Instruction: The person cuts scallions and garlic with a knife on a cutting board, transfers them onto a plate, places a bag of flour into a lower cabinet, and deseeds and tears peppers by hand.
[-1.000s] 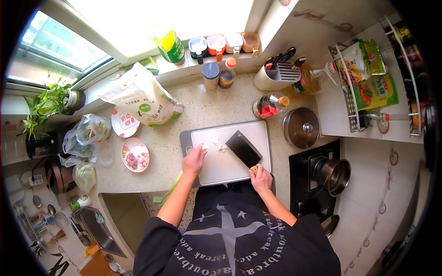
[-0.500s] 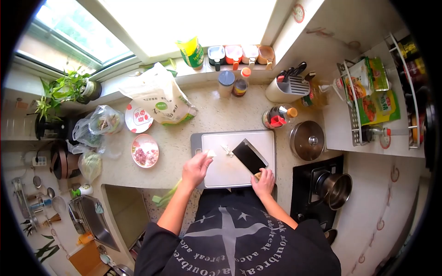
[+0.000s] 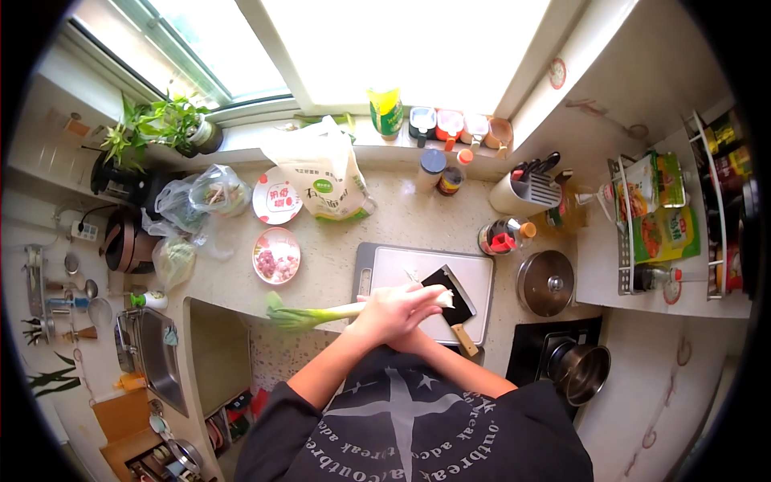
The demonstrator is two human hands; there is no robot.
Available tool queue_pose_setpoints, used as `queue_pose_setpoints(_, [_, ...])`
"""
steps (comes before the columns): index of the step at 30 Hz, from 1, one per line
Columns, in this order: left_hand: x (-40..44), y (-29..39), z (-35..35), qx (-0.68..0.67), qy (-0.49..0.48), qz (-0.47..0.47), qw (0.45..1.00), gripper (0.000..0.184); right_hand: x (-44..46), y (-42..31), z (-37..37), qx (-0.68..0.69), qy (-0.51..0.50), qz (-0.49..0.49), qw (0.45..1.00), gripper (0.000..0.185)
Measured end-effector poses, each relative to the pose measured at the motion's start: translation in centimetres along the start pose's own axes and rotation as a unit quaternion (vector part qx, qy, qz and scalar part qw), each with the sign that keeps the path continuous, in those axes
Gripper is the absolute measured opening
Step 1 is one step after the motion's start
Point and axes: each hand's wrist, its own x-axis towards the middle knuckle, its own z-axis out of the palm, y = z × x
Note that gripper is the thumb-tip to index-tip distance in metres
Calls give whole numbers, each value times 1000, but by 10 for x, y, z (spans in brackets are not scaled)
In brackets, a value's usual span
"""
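left hand (image 3: 391, 312), over right hand (image 3: 413, 341): newly together, grips i cannot tell. spring onion (image 3: 313, 314): between them, leaves toward nine o'clock. knife (image 3: 458, 292): just released, on board (image 3: 387, 271), handle toward five; cutting seemingly paused.

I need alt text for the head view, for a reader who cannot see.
A person's left hand holds a green onion at a cutting board, overlapping the mostly hidden right hand. A cleaver lies on the board.

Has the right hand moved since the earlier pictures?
Yes, the right hand moved left against the cutting board, off the knife handle to the left hand.
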Motion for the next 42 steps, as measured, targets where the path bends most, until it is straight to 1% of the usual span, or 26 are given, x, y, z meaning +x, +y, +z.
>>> queue_pose_setpoints(2, [0,2,6,-7,-16,-14,1000,39,5,-2,4,6,12,-1,1000,26])
queue_pose_setpoints(3, [3,2,9,-14,10,9,1000,43,6,-2,5,9,17,-1,1000,26])
queue_pose_setpoints(6, [8,10,0,-9,-14,-13,1000,55,8,-5,2,23,31,4,999,26])
queue_pose_setpoints(9, [7,20,-26,31,22,-20,999,68,5,-11,-13,65,35,19,997,25])
queue_pose_setpoints(12, [-9,10,-54,130,55,-25,990,78,18,-33,-33,183,19,51,982,25])
queue_pose_setpoints(14, [-26,3,-71,135,70,-72,986,83,33,-53,-44,338,5,97,936,27])
queue_pose_setpoints(16, [-42,-7,-83,180,72,-112,975,84,44,-61,-50,330,13,88,940,28])
queue_pose_setpoints(17, [-50,-13,-84,223,79,-144,961,77,51,-61,-51,345,11,88,934,30])
queue_pose_setpoints(18, [-60,-24,-82,237,87,-157,955,76,56,-60,-49,363,7,77,929,30])
queue_pose_setpoints(20, [-75,-48,-83,265,103,-177,942,73,69,-73,-47,360,2,93,928,31])
queue_pose_setpoints(21, [-76,-51,-86,260,124,-174,942,59,75,-81,-44,374,0,104,922,32])
queue_pose_setpoints(24, [-83,-77,-103,208,121,-170,956,45,96,-95,-31,401,-12,120,908,37])
queue_pose_setpoints(25, [-80,-85,-113,208,164,-131,955,34,104,-97,-23,403,-20,116,907,39])
queue_pose_setpoints(26, [-80,-93,-127,210,170,-133,954,35,114,-98,-14,406,-28,113,907,41])
queue_pose_setpoints(27, [-80,-103,-144,232,193,-120,946,35,127,-94,-9,398,-64,82,911,47])
queue_pose_setpoints(28, [-80,-115,-164,252,215,-106,937,35,139,-96,-3,330,-66,59,940,47])
queue_pose_setpoints(29, [-80,-125,-186,246,217,-117,937,34,151,-102,-1,195,-36,4,980,48])
queue_pose_setpoints(30, [-78,-137,-210,237,230,-107,938,36,168,-120,0,55,-5,-49,997,49])
queue_pose_setpoints(31, [-79,-154,-233,239,244,-100,935,37,185,-124,2,-54,21,-88,994,48])
queue_pose_setpoints(32, [-77,-171,-256,241,259,-91,931,38,202,-129,5,-154,63,-140,976,47])
queue_pose_setpoints(34, [-66,-189,-305,245,272,-92,926,39,242,-137,15,-273,120,-217,930,45])
queue_pose_setpoints(36, [-55,-209,-348,276,271,-83,918,40,288,-148,27,-360,117,-244,893,45])
queue_pose_setpoints(38, [-40,-223,-382,310,252,-85,913,39,332,-146,42,-429,103,-233,867,49])
queue_pose_setpoints(40, [-21,-242,-402,323,242,-62,913,37,367,-146,58,-482,101,-225,840,52])
queue_pose_setpoints(41, [-11,-251,-408,324,225,-63,917,36,378,-133,65,-499,104,-220,832,50])
queue_pose_setpoints(42, [0,-259,-412,324,207,-62,921,35,381,-130,70,-505,82,-198,836,44])
